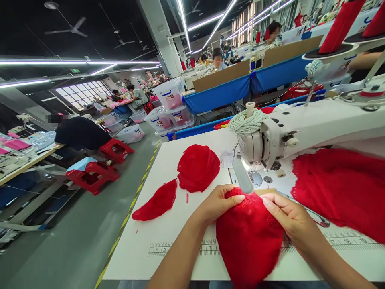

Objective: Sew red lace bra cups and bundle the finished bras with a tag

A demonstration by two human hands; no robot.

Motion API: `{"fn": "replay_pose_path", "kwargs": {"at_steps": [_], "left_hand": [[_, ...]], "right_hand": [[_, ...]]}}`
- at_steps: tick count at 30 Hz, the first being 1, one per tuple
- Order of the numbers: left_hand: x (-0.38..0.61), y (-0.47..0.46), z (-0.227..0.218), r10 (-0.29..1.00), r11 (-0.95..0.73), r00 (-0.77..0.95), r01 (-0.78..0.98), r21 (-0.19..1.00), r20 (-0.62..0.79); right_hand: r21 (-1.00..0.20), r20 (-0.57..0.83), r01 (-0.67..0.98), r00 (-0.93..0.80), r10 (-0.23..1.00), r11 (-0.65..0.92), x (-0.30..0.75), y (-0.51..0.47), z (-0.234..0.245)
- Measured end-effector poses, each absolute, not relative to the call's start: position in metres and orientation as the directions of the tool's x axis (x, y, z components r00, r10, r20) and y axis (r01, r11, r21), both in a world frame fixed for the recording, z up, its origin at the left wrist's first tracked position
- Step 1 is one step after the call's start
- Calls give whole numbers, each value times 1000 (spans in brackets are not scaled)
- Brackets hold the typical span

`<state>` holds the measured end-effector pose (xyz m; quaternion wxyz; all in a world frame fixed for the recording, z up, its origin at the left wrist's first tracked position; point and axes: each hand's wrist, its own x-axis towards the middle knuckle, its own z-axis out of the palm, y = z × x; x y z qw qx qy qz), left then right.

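Note:
A piece of red fabric [249,237] hangs toward me over the table's front edge, its lacy upper end close to the sewing machine's needle area. My left hand [221,202] pinches its upper left edge between thumb and fingers. At the upper right edge, my right hand [284,210] grips the same piece, thumb on top. Directly beyond the hands stands the white sewing machine [252,146], a pale guard plate [243,176] reaching down in front of its needle. The needle itself is hidden. Some fingertips are out of sight under the fabric.
A round stack of red pieces [198,167] and a pointed red piece [156,202] lie left on the white table [126,253]. More red fabric [339,188] lies right. A printed ruler [162,249] runs along the front. Clear bins [170,94] and seated people are beyond.

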<state>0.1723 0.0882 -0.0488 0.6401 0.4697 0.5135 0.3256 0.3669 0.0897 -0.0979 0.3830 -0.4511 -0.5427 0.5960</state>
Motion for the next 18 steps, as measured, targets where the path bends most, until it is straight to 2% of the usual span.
{"fn": "replay_pose_path", "kwargs": {"at_steps": [7,14,18], "left_hand": [[174,89,-46,895,353,263,78,933,-360],[175,89,-44,892,372,251,64,926,-376],[177,86,-44,851,441,300,38,897,-431]], "right_hand": [[-993,-112,-5,-285,952,-118,368,88,-90],[-977,-192,-28,-337,922,-213,367,88,-88],[-975,-180,-71,-310,934,-211,366,87,-87]]}}
